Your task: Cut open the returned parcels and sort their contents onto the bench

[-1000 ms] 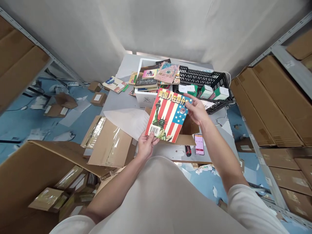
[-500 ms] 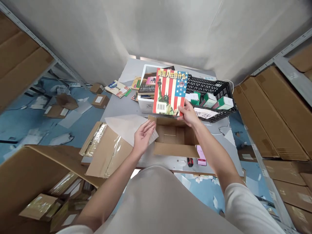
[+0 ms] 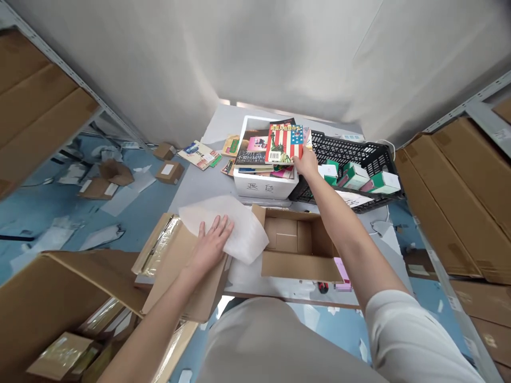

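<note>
My right hand [image 3: 306, 163] grips the lower right corner of a book [image 3: 284, 142] with a striped, starred cover and a green statue. The book lies over other books in a white bin [image 3: 263, 187]. My left hand [image 3: 211, 242] lies flat, fingers spread, on a white foam sheet [image 3: 239, 226] beside a taped cardboard box [image 3: 179, 266]. Between me and the bin stands an open cardboard box [image 3: 301, 266]; only its bare bottom and walls show inside.
A black crate [image 3: 355, 154] with green-and-white boxes [image 3: 355, 175] stands right of the bin. More books [image 3: 199, 154] lie to its left. A red-black tool [image 3: 323, 287] and a phone [image 3: 344, 276] sit at the table's front edge. Cartons [image 3: 447, 197] line the right shelf.
My right hand has carried the book away from me and laid it over the bin. My left hand has come down onto the foam sheet and spread its fingers.
</note>
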A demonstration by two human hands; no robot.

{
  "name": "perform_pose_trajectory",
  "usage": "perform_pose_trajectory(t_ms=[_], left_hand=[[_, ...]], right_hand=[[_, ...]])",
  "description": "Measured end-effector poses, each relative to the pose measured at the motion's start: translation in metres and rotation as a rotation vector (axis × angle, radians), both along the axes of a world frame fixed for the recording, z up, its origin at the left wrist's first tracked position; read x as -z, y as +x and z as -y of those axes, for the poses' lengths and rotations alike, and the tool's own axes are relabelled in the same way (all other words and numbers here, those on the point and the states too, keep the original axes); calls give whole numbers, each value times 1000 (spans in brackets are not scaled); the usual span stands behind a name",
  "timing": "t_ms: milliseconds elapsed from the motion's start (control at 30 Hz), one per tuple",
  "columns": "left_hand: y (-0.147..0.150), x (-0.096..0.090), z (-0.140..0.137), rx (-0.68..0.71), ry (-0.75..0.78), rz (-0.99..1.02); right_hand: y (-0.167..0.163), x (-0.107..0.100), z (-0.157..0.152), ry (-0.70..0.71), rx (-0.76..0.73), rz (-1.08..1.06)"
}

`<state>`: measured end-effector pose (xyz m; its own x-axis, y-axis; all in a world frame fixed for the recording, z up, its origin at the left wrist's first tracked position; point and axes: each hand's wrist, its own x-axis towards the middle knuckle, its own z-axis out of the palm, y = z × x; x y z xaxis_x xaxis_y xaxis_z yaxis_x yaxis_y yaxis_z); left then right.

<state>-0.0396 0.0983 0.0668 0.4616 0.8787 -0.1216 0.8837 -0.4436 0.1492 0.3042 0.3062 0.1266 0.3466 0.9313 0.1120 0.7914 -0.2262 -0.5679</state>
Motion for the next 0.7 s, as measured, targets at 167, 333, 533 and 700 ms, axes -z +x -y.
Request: perform_pose_trajectory(t_ms=[167,333,533,700], left_hand=[[0,18,-3,24,-90,4],[-6,21,1,-19,-180,147],[8,10,43,-370,-429,828],[44,37,130,-990,-711,1122]], right_hand=[[1,-12,25,-80,-6,128],[48,-45,90,56,-203,173],[133,-46,264,203,173,-144],[139,49,390,151,592,-421]])
